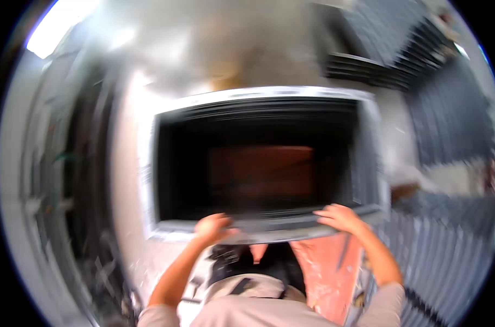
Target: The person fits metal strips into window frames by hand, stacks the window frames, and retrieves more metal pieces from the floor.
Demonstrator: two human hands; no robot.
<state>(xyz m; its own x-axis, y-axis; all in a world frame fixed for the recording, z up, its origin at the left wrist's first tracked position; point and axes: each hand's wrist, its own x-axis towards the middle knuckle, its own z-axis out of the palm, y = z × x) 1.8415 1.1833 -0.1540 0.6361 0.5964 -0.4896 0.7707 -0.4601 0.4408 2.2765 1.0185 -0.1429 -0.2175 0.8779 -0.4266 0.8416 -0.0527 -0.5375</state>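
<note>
Person is standing at the near side, both hands working on a big dark box (280, 233) sitting in the middle of the scene, its opening facing up toward the head. Left hand (213, 228) is holding the near rim left of its middle, fingers bending over the edge, grip narrow on it. Right hand (340, 218) is holding the same near rim farther right, fingers lying over the top and pointing left, grip also narrow; blur is hiding how the thumbs are sitting. Rim is looking pale grey to white, inside walls are showing black, right wall catching some grey light. Down inside, a reddish-brown patch (261, 171) is showing; can't tell if that is a bottom or something under it. Orange sheet (329, 267) is lying near, right of the person's dark trousers (283, 261), wrinkling and shining. Grey ridged panels (449, 250) are filling the near right, another ridged stack (449, 114) is standing farther off on the right, and more dark-edged panels (386, 32) are lying at the far right. Left side is carrying a long dark blurred row of things (86, 163), too smeared to name. Bright light (59, 24) is glaring at far left.
</note>
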